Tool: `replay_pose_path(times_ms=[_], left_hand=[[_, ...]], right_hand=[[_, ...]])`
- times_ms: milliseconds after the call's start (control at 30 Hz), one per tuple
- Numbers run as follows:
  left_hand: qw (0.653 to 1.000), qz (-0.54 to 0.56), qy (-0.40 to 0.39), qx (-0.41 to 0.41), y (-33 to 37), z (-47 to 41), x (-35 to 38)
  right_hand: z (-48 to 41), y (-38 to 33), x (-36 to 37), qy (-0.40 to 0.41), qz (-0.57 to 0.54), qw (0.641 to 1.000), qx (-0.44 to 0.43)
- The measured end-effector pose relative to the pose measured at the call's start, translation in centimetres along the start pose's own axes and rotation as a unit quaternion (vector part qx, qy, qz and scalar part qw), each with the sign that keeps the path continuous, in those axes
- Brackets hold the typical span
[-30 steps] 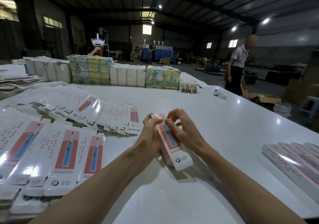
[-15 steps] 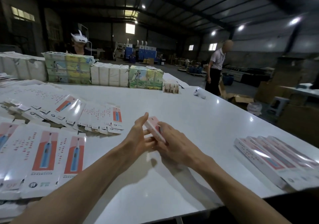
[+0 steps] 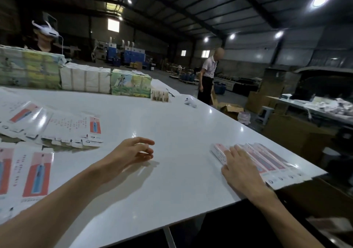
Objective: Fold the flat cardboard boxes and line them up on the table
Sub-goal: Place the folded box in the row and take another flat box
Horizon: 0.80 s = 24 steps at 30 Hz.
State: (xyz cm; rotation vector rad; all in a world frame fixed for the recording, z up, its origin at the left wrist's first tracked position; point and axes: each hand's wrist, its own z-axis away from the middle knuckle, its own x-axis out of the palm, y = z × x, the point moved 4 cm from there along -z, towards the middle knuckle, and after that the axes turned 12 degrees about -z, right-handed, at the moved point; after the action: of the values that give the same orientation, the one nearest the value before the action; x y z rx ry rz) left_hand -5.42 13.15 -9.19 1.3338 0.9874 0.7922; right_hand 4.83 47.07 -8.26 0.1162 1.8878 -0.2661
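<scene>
Perhaps six folded boxes [image 3: 267,159] are lined at the surface's [image 3: 172,118] right edge, long axes angled away leftward, the flat right hand [image 3: 242,171] laid on them, the left hand's [image 3: 131,152] grip released.

The right hand [image 3: 240,169] lies flat, fingers straight, on a folded box [image 3: 217,151] at the left end of a row of folded boxes [image 3: 271,160] by the right edge of the table [image 3: 162,118]. The left hand [image 3: 133,152] is over the middle of the table, fingers loosely curled, holding nothing. Flat boxes [image 3: 38,173] lie spread on the left
</scene>
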Motion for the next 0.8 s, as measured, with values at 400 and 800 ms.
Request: replay_pose_path(times_ms=[400,800], left_hand=[[0.999,-0.030,-0.015,0.013,-0.3,-0.1,-0.3],[0.905,-0.365,0.217,0.018,1.0,0.5,-3.4]], right_hand=[[-3.5,-9.9,-1.1,0.041,-0.078,0.987,-0.137],[-7.7,-24.8,5.6,0.014,-0.195,0.953,-0.231]])
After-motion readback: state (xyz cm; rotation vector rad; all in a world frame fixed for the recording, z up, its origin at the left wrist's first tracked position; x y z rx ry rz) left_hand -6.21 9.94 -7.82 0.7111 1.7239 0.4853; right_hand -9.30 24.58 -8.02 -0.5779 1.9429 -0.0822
